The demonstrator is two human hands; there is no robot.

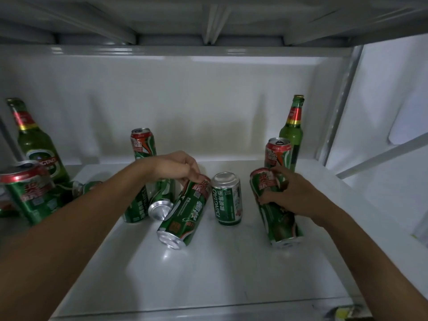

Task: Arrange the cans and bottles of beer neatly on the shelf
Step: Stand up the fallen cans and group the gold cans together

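Note:
Green beer cans and bottles stand and lie on a white shelf (208, 269). My left hand (176, 167) grips the top end of a tilted can (183, 212) at the middle. My right hand (291, 193) is wrapped around another tilted can (278, 218) on the right. Between them an upside-down can (227, 200) stands upright. An upright can (276, 154) and a green bottle (293, 130) stand behind my right hand. Another upright can (143, 142) is at the back centre, and a can lying on its side (161, 208) shows its silver base under my left wrist.
At the far left stand a second green bottle (34, 144) and a large near can (27, 193), with more cans lying behind my left forearm. The upper shelf's underside (208, 24) hangs low overhead. A metal upright (340, 107) bounds the right side.

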